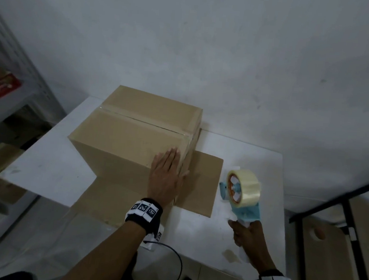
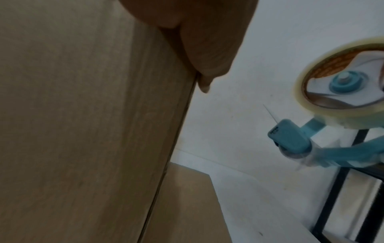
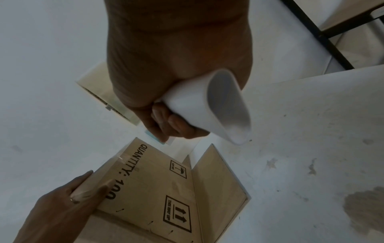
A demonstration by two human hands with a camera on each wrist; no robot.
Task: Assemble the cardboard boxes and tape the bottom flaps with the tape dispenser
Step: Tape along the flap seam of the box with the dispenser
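Observation:
A brown cardboard box [image 1: 132, 133] stands upside down on the white table [image 1: 251, 159], with clear tape along its top seam and down the right side. My left hand [image 1: 167, 174] lies flat against the box's near right corner, fingers straight, thumb round the edge [image 2: 204, 82]. The box's printed side [image 3: 149, 189] shows in the right wrist view, with my left hand [image 3: 68, 197] on its corner. My right hand [image 1: 246, 237] grips the white handle [image 3: 207, 102] of a light-blue tape dispenser [image 1: 241, 194] carrying a clear tape roll [image 2: 343, 85], held right of the box.
The box's open flaps [image 1: 199, 183] spread flat over the table to the right and toward me. A metal shelf [image 1: 7, 84] stands at the left. A black-framed stand [image 1: 338, 209] and flat cardboard [image 1: 325, 252] are on the right. A wall rises behind the table.

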